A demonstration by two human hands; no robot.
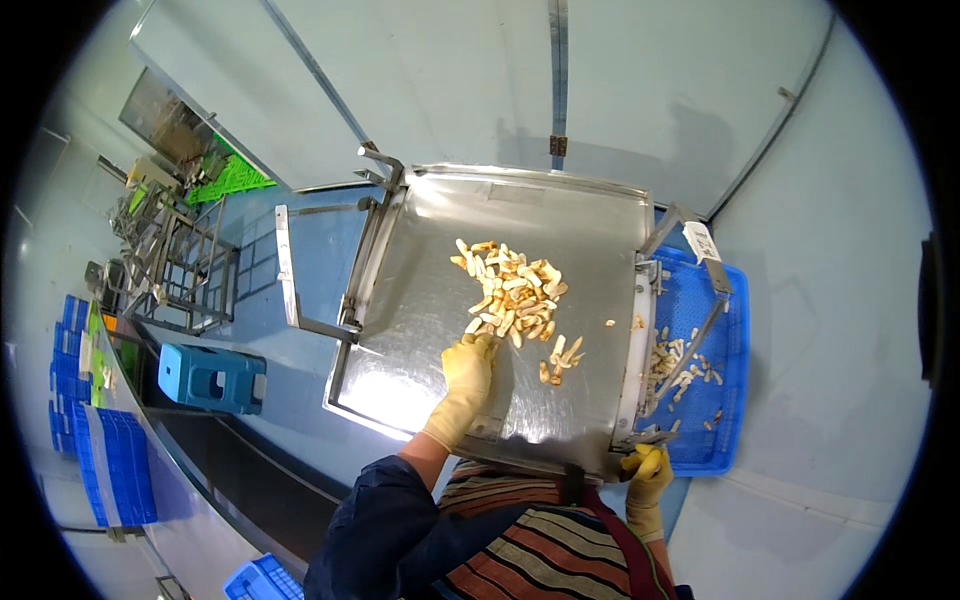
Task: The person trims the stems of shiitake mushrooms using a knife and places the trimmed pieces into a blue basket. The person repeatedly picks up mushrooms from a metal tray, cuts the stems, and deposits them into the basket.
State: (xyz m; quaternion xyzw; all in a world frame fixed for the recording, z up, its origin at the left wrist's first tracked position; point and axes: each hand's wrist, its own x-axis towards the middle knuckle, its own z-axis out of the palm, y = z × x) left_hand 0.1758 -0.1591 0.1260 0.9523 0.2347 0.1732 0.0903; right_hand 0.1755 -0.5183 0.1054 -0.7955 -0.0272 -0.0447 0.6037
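Observation:
Many pale yellow-brown, elongated food pieces (517, 289) lie heaped in the middle of a stainless steel work table (427, 300). A smaller group of pieces (561, 360) rests apart, to the lower right. My left hand (466, 371), in a yellowish glove, has its fingertips down at the heap's lower edge; whether they pinch a piece is hidden. My right hand (649, 476), gloved too, is curled at the table's near right corner, against a metal part (649, 439). Its hold on that part cannot be made out.
A blue perforated plastic basket (735, 360) with pale pieces stands beyond the white strip (637, 360) on the table's right side. Bent metal arms (291, 277) jut out at both sides. Further left are a turquoise stool (214, 379), metal racks (187, 277) and stacked blue crates (112, 465).

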